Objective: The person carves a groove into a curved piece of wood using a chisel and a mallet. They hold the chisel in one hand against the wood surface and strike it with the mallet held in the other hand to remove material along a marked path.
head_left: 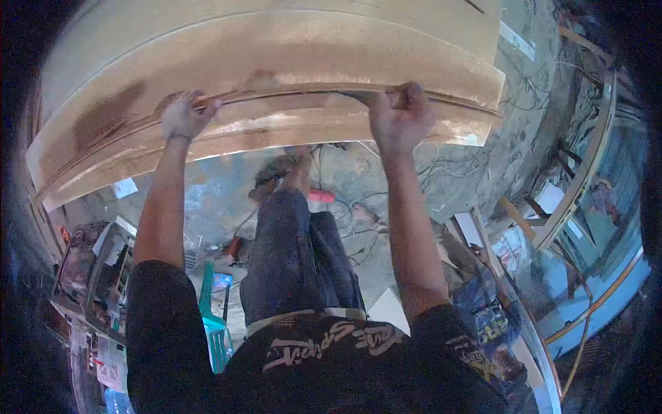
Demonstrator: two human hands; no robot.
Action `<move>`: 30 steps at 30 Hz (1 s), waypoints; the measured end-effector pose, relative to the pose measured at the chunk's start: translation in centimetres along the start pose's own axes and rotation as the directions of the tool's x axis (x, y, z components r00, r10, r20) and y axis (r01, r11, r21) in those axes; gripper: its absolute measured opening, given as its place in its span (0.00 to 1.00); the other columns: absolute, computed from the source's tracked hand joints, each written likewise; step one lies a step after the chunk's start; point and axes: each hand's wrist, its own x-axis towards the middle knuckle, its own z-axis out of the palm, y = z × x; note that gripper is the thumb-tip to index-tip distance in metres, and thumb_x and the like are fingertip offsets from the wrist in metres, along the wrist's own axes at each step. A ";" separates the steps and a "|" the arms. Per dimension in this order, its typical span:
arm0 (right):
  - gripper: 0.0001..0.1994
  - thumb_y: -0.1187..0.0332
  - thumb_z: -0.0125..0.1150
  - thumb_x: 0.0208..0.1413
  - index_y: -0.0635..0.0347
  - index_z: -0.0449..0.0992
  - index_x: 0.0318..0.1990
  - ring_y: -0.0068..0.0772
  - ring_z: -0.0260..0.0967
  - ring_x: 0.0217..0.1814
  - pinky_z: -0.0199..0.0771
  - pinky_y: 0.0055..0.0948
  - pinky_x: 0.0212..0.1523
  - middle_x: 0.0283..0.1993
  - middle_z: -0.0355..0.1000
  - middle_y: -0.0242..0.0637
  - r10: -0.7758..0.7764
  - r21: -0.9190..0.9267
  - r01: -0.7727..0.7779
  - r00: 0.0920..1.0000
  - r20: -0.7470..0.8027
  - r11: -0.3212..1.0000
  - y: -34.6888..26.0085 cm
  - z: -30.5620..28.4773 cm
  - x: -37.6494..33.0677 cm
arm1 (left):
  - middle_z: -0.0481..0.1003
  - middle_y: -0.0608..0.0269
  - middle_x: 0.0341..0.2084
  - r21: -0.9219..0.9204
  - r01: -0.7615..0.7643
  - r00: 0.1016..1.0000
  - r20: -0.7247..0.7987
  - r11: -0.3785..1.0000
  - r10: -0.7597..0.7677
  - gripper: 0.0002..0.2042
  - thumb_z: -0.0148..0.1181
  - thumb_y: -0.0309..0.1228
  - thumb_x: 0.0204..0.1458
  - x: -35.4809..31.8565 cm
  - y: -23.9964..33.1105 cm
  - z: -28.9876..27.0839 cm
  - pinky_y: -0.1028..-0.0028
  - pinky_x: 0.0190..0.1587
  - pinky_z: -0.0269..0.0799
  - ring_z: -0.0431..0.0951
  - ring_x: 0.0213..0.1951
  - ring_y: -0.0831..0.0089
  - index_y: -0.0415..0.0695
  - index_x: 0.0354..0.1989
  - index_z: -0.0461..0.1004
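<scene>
Even hands along the bench's near edge

The thin wooden strip [289, 91] runs just inside the near edge of the bench [276, 45], roughly along it, spanning the gap between the 2 hands. The left hand [188, 116] is at its left part, fingers bent and thumb pointing right; the right hand [401, 119] is curled into a loose fist nearer the bench's right end. Both are blurred, so I cannot tell whether either pinches the strip.

With the hands this well apart, matched pressure should serve best: if 1 side pulls harder, a piece this slender could bow or split between them. Fingertips are better placed on top or behind than in the narrow dark gap beside it. Footing matters too, since a red object [321, 196] lies on the floor [200, 172] beside the person's legs.
</scene>
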 end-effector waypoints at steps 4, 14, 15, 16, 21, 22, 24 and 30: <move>0.11 0.67 0.65 0.40 0.58 0.67 0.21 0.28 0.62 0.19 0.66 0.28 0.23 0.19 0.63 0.33 -0.087 -0.017 0.086 0.990 -0.108 0.996 2.4 2.1 0.6 | 0.68 0.58 0.63 0.132 -0.246 0.967 -0.040 0.960 0.253 0.41 0.67 0.63 0.41 0.5 -1.5 0.2 0.55 0.67 0.61 0.66 0.66 0.58 0.54 0.63 0.69; 0.10 0.64 0.65 0.37 0.60 0.72 0.17 0.26 0.66 0.17 0.72 0.28 0.26 0.14 0.67 0.33 -0.034 -0.020 0.033 0.998 -0.051 0.999 1.4 5.2 8.4 | 0.51 0.68 0.74 0.347 -0.399 0.916 0.109 0.848 0.387 0.47 0.67 0.57 0.42 0.9 0.0 0.0 0.46 0.72 0.45 0.55 0.72 0.62 0.68 0.73 0.52; 0.09 0.68 0.65 0.38 0.62 0.73 0.17 0.21 0.63 0.19 0.70 0.24 0.25 0.15 0.67 0.29 -0.019 -0.001 0.019 0.999 -0.032 1.000 1.7 5.6 8.8 | 0.51 0.68 0.74 0.365 -0.426 0.903 0.111 0.828 0.416 0.48 0.68 0.57 0.41 1.0 -0.3 0.1 0.45 0.72 0.45 0.55 0.72 0.63 0.66 0.73 0.52; 0.08 0.71 0.65 0.38 0.64 0.74 0.17 0.15 0.61 0.20 0.68 0.19 0.25 0.15 0.68 0.25 -0.004 0.018 0.004 1.000 -0.013 1.000 2.0 5.9 9.2 | 0.51 0.68 0.74 0.382 -0.452 0.889 0.114 0.806 0.444 0.49 0.68 0.57 0.40 1.2 -0.4 0.2 0.44 0.72 0.44 0.55 0.72 0.63 0.65 0.74 0.51; 0.06 0.71 0.65 0.38 0.65 0.76 0.20 0.15 0.61 0.20 0.69 0.20 0.25 0.17 0.69 0.25 0.016 -0.022 -0.018 0.998 -0.059 1.000 3.2 8.0 11.2 | 0.50 0.66 0.74 0.340 -0.399 0.915 0.216 0.852 0.342 0.51 0.67 0.59 0.40 1.2 0.3 -0.3 0.40 0.72 0.38 0.52 0.73 0.63 0.58 0.74 0.50; 0.06 0.71 0.65 0.38 0.65 0.76 0.20 0.15 0.61 0.20 0.69 0.20 0.25 0.17 0.69 0.25 0.023 -0.003 -0.023 0.995 -0.092 1.000 3.3 8.5 11.5 | 0.49 0.67 0.74 0.316 -0.391 0.918 0.199 0.864 0.343 0.51 0.67 0.59 0.41 1.4 0.0 -0.5 0.40 0.72 0.37 0.54 0.72 0.63 0.59 0.75 0.49; 0.07 0.70 0.66 0.38 0.65 0.77 0.21 0.16 0.62 0.20 0.70 0.21 0.25 0.17 0.70 0.25 0.046 0.060 -0.041 0.996 -0.083 0.997 3.6 9.0 11.8 | 0.50 0.66 0.74 0.377 -0.393 0.912 0.275 0.839 0.304 0.51 0.65 0.60 0.43 1.1 1.6 -1.7 0.39 0.72 0.35 0.53 0.73 0.63 0.57 0.75 0.49; 0.14 0.61 0.68 0.39 0.64 0.79 0.25 0.19 0.66 0.22 0.72 0.24 0.28 0.18 0.71 0.30 -0.074 -0.074 0.071 0.996 -0.040 0.995 5.1 9.4 14.9 | 0.49 0.63 0.74 0.270 -0.422 0.906 0.115 0.865 0.406 0.52 0.63 0.64 0.41 1.6 -0.4 1.9 0.35 0.71 0.27 0.44 0.75 0.63 0.52 0.74 0.52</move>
